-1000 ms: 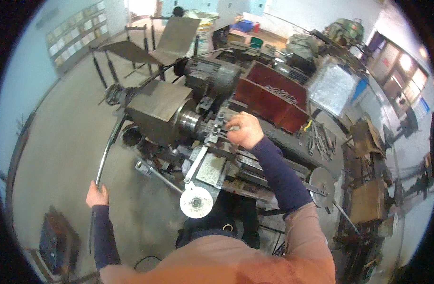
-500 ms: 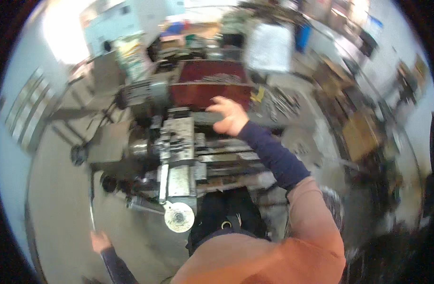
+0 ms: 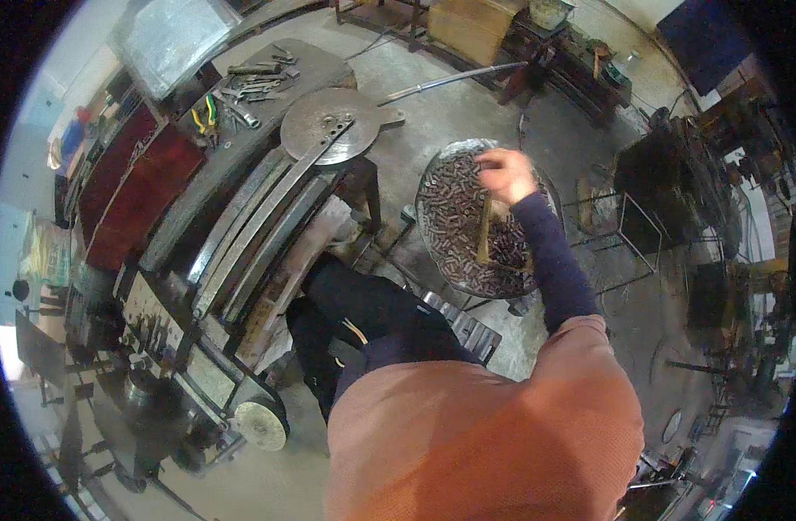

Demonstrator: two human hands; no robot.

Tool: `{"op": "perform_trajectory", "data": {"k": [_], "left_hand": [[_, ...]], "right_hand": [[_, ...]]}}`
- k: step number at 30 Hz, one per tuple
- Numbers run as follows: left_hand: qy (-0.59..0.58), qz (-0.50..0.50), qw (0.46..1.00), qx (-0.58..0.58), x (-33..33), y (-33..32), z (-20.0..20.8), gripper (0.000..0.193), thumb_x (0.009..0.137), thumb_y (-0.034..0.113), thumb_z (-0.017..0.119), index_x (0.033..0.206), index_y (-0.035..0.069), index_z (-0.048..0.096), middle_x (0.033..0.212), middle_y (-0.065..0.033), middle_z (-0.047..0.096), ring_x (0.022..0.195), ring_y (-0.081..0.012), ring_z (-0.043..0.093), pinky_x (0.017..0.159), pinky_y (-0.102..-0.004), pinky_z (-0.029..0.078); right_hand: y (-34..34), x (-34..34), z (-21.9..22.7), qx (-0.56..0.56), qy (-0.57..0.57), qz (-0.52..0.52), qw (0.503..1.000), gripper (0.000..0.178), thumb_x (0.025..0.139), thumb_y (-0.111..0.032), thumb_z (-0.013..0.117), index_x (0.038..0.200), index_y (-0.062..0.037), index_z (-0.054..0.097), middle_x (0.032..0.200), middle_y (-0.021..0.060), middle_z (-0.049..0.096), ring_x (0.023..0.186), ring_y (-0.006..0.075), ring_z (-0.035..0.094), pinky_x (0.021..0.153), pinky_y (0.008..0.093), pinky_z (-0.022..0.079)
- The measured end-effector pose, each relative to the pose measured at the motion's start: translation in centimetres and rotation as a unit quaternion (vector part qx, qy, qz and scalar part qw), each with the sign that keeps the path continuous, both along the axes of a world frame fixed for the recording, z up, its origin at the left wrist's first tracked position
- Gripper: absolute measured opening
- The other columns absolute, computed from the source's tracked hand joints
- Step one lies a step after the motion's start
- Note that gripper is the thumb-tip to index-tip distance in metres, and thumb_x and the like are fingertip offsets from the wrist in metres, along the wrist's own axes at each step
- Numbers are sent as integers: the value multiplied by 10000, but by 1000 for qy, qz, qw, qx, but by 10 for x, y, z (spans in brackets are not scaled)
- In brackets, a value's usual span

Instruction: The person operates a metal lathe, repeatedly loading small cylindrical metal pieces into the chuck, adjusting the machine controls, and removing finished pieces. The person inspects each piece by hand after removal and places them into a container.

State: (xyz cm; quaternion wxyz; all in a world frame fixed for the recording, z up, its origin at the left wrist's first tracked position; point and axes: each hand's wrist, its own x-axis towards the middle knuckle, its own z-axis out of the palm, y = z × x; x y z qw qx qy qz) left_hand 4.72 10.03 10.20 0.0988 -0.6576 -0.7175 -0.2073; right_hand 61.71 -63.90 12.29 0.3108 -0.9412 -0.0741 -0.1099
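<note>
My right hand (image 3: 506,176) is over a round metal basin (image 3: 426,236) heaped with small dark cylindrical metal pieces (image 3: 459,195). Its fingers curl towards the thumb at the pile; whatever they grip is too small to make out. Below this hand, a narrow tan strip (image 3: 484,230) stands among the pieces. My left hand is out of view. On my left is a lathe-like machine with long rails (image 3: 259,234) and a round handwheel (image 3: 260,425).
A round metal plate (image 3: 328,128) with a long lever handle (image 3: 454,83) sits at the end of the rails. Spanners (image 3: 257,87) and yellow-green pliers (image 3: 208,117) lie on the bench by a dark red tray (image 3: 146,187). A wire-frame stand (image 3: 641,233) is to the right.
My view has swung to the right, away from the machine. My right hand has gone from above the rails to the basin of metal pieces. My left hand has left the view.
</note>
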Motion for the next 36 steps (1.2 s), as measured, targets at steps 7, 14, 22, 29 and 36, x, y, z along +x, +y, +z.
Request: {"op": "perform_trajectory", "data": {"k": [7,14,22,29,36], "left_hand": [[22,-1,999,32,21,3,2,434,703,464,618,833,52,660,727,-182,633,591,-353,601,545,-448,480],[45,-18,998,45,27,-15,14,380,690,430,611,828,80,664,735,-173,635,620,-351,605,555,-452,481],[63,-62,992,90,37,-30,18,404,693,423,607,881,67,644,759,-185,633,648,-364,607,576,-465,485],[61,-148,987,-1,-1,24,1,510,675,496,641,915,46,633,772,-186,633,668,-357,611,593,-454,481],[-208,-464,819,-265,137,-125,143,396,876,67,498,1249,-48,427,1086,-122,578,978,-160,524,838,-283,410]], "right_hand": [[-67,-29,-39,-102,260,-199,939,351,608,-265,620,881,-51,676,907,186,641,879,314,620,793,357,486],[-19,-35,-49,-215,339,-235,885,471,660,-369,601,994,-39,629,1033,175,617,977,302,596,845,376,470],[-10,-38,-55,-221,357,-217,881,545,658,-419,611,1035,-26,614,1129,166,572,1072,283,535,901,351,435],[-38,-38,-71,-70,240,-176,952,416,573,-258,670,897,4,657,1058,205,580,933,294,593,814,340,467],[97,-70,35,141,-33,220,965,513,528,46,513,1024,-29,624,1129,143,516,752,155,572,622,233,446]]}}
